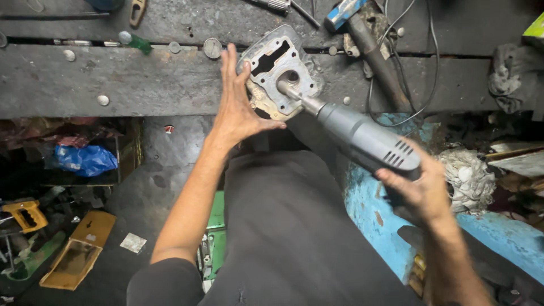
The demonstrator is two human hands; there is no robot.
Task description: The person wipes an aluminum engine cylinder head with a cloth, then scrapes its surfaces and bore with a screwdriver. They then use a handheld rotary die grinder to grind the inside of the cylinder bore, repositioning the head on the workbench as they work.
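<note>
Both hands were at work at the front edge of the bench [141, 85]. Left hand [237, 107] was spread open, fingers straight, its palm and thumb pressed against the side of a pale metal casting [277, 71], bracing it rather than gripping it. Right hand [422, 190] was closed around the rear of a grey power tool [362, 136]. Its narrow nose entered a round bore in the casting.

The casting stood tilted at the bench's near edge, its flat flange, with an oblong opening and small corner holes, facing the camera.

The bench was of dark, worn, stained planks with a gap between them. Round washers or discs [212, 48] lay scattered on it. A green-tipped item [135, 42] sat on the gap, and a hammer with a blue head [354, 17] lay at upper right beside a black cable [396, 73]. A dirty rag [507, 76] lay at the far right.

Below, the floor [164, 153] was dark and littered: a blue plastic bag [85, 158], a yellow tray-like part [79, 249] and a yellow-handled tool [25, 214]. A chipped blue surface [374, 215] stood to the right, near pale wadded waste [467, 178].
</note>
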